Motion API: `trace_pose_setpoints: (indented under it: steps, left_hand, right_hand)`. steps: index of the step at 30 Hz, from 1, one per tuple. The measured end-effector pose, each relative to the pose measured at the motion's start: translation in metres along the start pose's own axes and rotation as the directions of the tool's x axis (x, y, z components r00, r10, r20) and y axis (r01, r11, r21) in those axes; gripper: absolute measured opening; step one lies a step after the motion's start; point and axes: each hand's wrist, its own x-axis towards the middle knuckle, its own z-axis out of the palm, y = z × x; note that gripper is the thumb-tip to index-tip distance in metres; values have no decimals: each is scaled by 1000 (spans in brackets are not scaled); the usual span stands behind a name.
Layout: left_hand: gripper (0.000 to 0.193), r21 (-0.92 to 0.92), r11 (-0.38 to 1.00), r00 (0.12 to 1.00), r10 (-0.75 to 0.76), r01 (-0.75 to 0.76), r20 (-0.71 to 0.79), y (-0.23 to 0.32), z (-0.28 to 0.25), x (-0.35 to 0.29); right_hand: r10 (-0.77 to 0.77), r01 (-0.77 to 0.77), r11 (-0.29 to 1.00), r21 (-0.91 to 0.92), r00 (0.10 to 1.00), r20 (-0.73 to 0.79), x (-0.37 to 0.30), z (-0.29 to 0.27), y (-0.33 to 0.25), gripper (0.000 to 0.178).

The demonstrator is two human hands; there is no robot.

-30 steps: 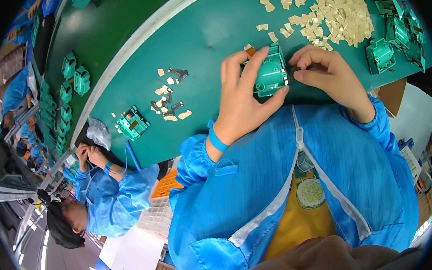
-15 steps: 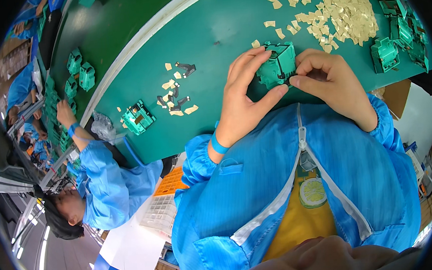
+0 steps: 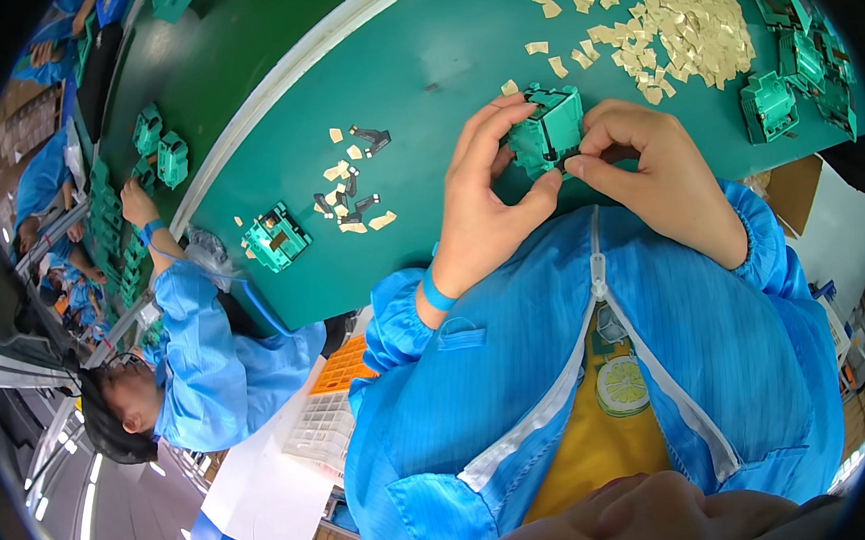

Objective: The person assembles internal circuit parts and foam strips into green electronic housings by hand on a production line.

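In front of my chest, over the table, I have a green plastic housing (image 3: 549,127) with a dark, hollow-looking top. My left hand (image 3: 487,186) grips it from the left side, fingers along the far edge and thumb on the near edge. At its near right corner, my right hand (image 3: 650,159) is closed, thumb and fingers pinched together against the housing. Something small and dark shows by those fingertips, but its kind is too hidden to tell.
Beyond my right hand lies a heap of cream paper-like pieces (image 3: 702,30), with more green housings (image 3: 770,106) at the right edge. Black small parts (image 3: 352,200) and another housing (image 3: 276,237) are to the left. A co-worker's hand (image 3: 139,203) reaches over the conveyor (image 3: 236,43).
The housing has turned and tilted slightly in my hands. My right hand has shifted a little left with its pinch. The co-worker's hand has moved slightly, and housings on the conveyor have shifted.
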Motion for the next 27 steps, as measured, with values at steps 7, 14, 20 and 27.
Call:
trace_pose_setpoints:
  steps: [7,14,20,27]
  left_hand:
    - [62,9,1000,1000,13,-13,4,-1,2,0]
    - [63,23,1000,1000,14,-14,1,-3,3,2]
    - [63,-5,1000,1000,0,0,24,8,-4,3]
    - [56,592,718,818,552,-366,-163,18,-13,14]
  right_hand:
    - [-45,45,998,-48,999,-2,0,1,2,14]
    - [-34,32,992,-119,999,-20,1,0,2,15]
    - [88,-141,904,404,985,146,21,-10,18,29]
    - [-184,181,982,-59,981,-58,45,10,-17,40]
